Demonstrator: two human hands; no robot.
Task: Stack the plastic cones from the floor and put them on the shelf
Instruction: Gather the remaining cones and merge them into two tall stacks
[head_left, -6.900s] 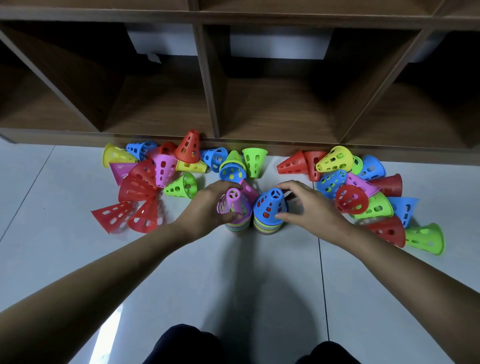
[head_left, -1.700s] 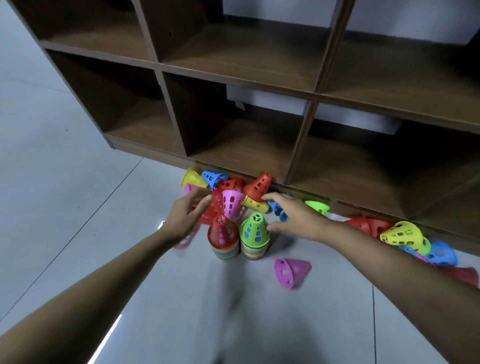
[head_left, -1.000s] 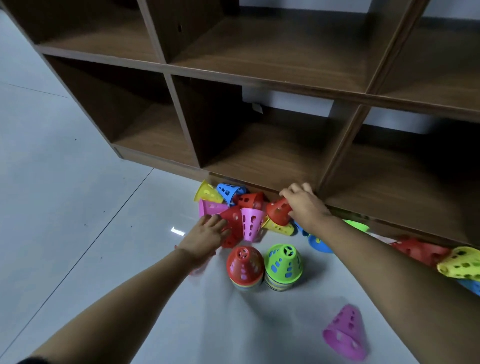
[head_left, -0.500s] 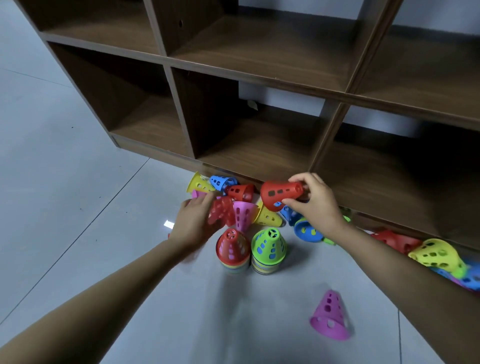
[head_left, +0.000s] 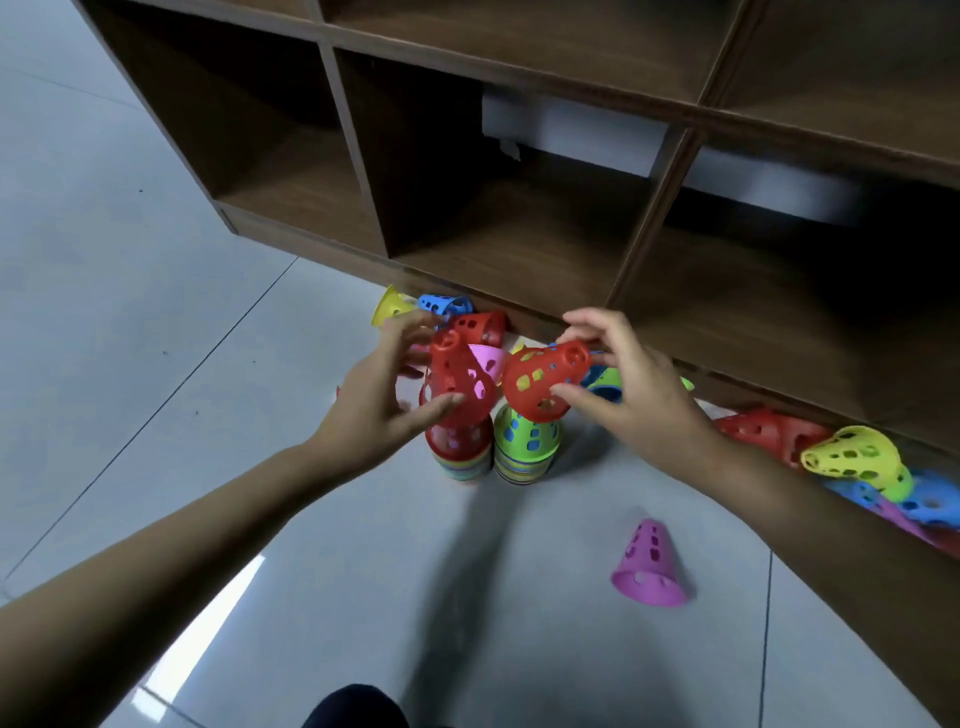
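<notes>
We are looking down at our own left hand (head_left: 374, 410) and right hand (head_left: 639, 395), both bare, with bare forearms (head_left: 182, 561) filling the lower corners of the view, and we are wearing dark fabric (head_left: 358, 709), near-black, showing only as a small rounded patch at the bottom edge.

The tiled floor (head_left: 156, 312) is carrying a red-topped stack (head_left: 460, 457), a green-topped stack (head_left: 527, 447) beside it, a pink cone (head_left: 649, 566) standing nearer right, and loose cones (head_left: 758, 431) lying by the far shelf (head_left: 519, 249).
</notes>
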